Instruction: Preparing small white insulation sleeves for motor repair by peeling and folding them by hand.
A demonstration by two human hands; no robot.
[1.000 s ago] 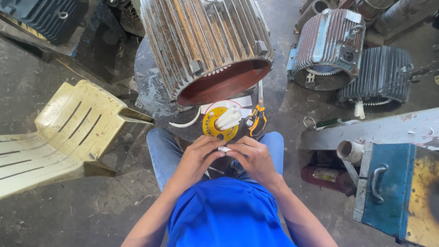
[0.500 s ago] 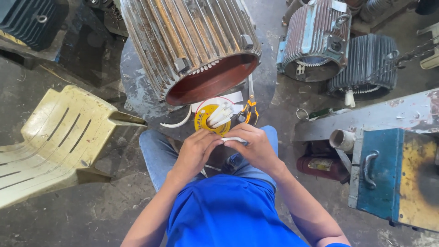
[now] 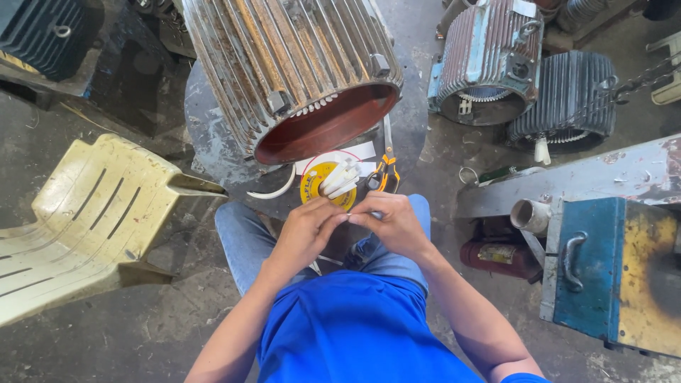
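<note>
My left hand (image 3: 305, 234) and my right hand (image 3: 392, 222) meet over my knees, fingertips pinched together on a small white strip (image 3: 352, 216) held between them. Just beyond the fingers lies a yellow tape roll (image 3: 316, 181) with white sleeves (image 3: 340, 177) stuck in its core. Orange-handled scissors (image 3: 385, 172) rest beside the roll, next to white paper strips (image 3: 355, 152). Above all this stands a large ribbed motor housing (image 3: 291, 64) on its side, its open reddish bore facing me.
A pale yellow plastic chair (image 3: 78, 213) lies at the left. Two more ribbed motor housings (image 3: 489, 57) (image 3: 564, 96) stand at the upper right. A blue and yellow metal box (image 3: 617, 269), a grey pipe end (image 3: 528, 213) and a red can (image 3: 496, 257) sit at the right.
The view has shifted slightly. My hands have lifted and drawn closer together, the fingertips now pinching the white strip just below the tape roll.
</note>
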